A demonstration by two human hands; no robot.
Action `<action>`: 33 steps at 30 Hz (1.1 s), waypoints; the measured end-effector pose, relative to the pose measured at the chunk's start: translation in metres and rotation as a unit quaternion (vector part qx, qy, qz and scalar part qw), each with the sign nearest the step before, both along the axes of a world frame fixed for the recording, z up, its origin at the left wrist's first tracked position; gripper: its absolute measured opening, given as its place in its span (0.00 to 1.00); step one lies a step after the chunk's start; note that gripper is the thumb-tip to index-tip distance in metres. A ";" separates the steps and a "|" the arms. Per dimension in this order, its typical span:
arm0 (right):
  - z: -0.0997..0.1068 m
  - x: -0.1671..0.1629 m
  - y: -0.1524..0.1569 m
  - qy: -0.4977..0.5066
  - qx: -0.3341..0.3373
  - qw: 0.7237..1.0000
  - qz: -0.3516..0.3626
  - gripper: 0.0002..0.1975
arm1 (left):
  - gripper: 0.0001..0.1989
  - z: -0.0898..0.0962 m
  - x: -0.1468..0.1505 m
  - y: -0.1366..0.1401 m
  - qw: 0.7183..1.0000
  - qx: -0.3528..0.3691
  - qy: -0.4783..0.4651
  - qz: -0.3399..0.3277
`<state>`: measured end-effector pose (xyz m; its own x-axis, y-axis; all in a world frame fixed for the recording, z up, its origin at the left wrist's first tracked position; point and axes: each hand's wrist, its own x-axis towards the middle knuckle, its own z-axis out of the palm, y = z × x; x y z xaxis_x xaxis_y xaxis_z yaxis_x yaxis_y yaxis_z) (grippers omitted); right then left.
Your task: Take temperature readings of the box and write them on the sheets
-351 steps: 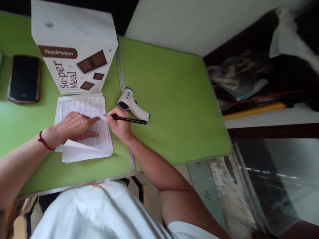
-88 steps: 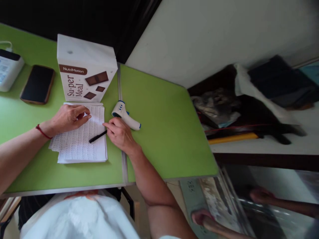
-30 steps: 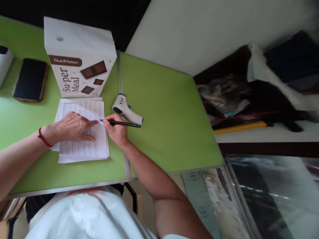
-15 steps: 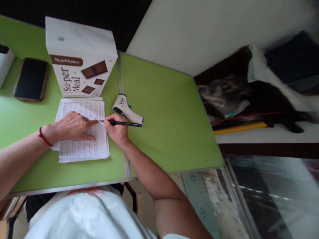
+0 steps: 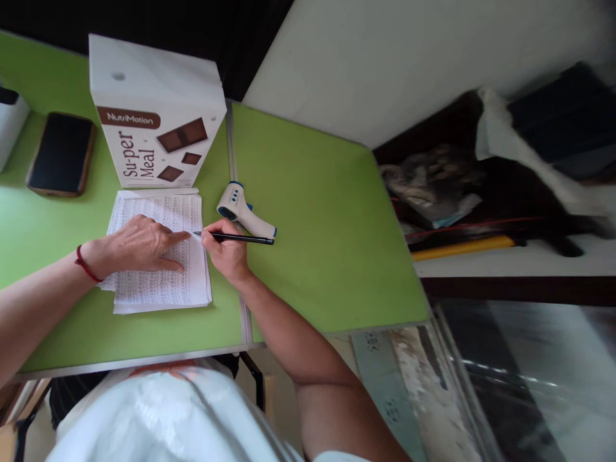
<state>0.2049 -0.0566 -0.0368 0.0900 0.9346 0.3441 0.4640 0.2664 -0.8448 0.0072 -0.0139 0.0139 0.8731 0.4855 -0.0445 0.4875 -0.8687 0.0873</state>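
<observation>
The papers, covered in rows of small writing, lie near the left of the green table, with the left hand flat across them, fingers loose and gripping nothing, hiding the middle rows. The right hand pinches a black pen at the right margin, its tip close to the left index finger. Crowding the far edge of the papers is a tall white box printed "NutriMotion Su-per Meal". A white and blue infrared thermometer lies just beyond the right hand, close to the pen; whether hand and thermometer touch cannot be told. Farther left rest a dark phone and, cut off by the view's edge, a white device. Well to the right, past the table, a cluttered shelf bears a crumpled bag and a yellow rod.
</observation>
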 end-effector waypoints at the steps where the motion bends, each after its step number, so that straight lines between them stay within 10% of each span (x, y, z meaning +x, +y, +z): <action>1: 0.000 0.000 0.000 0.002 -0.002 1.000 0.001 0.05 | 0.32 0.000 0.000 0.000 1.000 0.000 0.003 0.000; 33: -0.001 0.001 0.000 0.007 0.025 0.999 -0.018 0.06 | 0.33 0.000 -0.001 0.001 1.000 0.005 0.024 0.000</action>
